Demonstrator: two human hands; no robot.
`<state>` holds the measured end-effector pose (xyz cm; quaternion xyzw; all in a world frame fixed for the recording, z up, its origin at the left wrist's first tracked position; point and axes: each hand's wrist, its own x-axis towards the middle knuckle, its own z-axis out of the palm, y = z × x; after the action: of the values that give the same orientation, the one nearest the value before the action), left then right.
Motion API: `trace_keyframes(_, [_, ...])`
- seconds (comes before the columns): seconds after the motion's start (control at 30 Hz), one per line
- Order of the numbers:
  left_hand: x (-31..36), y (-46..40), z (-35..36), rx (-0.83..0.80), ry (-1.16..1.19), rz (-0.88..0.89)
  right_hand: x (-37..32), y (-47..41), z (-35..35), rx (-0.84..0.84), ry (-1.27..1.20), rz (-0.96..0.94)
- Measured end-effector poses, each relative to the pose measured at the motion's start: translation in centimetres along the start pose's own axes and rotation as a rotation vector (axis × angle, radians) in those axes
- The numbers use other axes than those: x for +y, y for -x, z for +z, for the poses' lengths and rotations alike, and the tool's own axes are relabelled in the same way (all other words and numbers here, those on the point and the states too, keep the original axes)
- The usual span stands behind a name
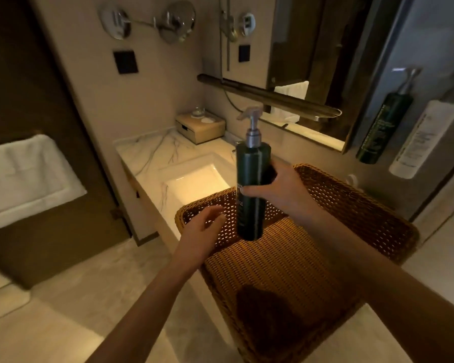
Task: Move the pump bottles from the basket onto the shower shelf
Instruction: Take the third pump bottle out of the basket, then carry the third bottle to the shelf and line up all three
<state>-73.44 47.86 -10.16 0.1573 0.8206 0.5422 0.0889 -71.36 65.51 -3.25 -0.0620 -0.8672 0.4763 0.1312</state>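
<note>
right hand gripped dark pump bottle upright above basket | left hand empty, fingers spread at basket's left rim | two bottles stood by the glass at right

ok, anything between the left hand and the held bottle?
Head view: only the basket's open weave between left hand and dark bottle, held by right hand.

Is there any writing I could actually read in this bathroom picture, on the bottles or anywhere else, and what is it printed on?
No text can be quoted here.
Dark green pump bottle held in the right hand: pale label print, too blurred to read.
Dark green bottle on the wall: lines of print, too small and blurred.
White bottle on the wall: grey print, also unreadable.
Wicker basket, tissue box: no writing visible.
</note>
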Motion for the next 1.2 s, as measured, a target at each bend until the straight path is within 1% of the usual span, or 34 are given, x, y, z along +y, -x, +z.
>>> trace_keyframes(0.1, [0.8, 3.2, -0.8, 0.046, 0.112, -0.015, -4.6, 1.7, 0.2, 0.009, -0.148, -0.17])
trace_keyframes(0.2, [1.5, 6.6, -2.9, 0.13, 0.373, -0.062, -7.9, 3.3, 1.6, -0.081, -0.264, -0.262])
trace_keyframes(0.33, [0.8, 10.9, -7.0, 0.232, 0.705, -0.167, -10.7, 4.7, 5.5, -0.254, -0.303, -0.341])
trace_keyframes(0.43, [-1.4, 14.4, -9.9, 0.375, 1.067, -0.285, -12.5, 5.5, 9.4, -0.385, -0.333, -0.368])
trace_keyframes(0.47, [-2.2, 15.7, -10.8, 0.421, 1.149, -0.307, -13.1, 5.8, 10.8, -0.426, -0.342, -0.371])
trace_keyframes(0.57, [-4.5, 19.0, -13.2, 0.554, 1.288, -0.341, -14.6, 6.5, 15.7, -0.527, -0.333, -0.383])
trace_keyframes(0.77, [-8.8, 24.5, -19.0, 0.827, 1.446, -0.365, -18.7, 8.8, 26.4, -0.751, -0.354, -0.399])
trace_keyframes(0.9, [-11.8, 27.9, -24.7, 0.972, 1.459, -0.324, -23.0, 10.2, 33.8, -0.904, -0.454, -0.355])
trace_keyframes(1.0, [-13.9, 30.0, -29.0, 1.045, 1.412, -0.333, -25.8, 11.4, 39.2, -0.968, -0.506, -0.328])
trace_keyframes(1.2, [-18.8, 33.9, -36.9, 1.158, 1.421, -0.375, -29.8, 13.7, 50.0, -1.03, -0.516, -0.304])
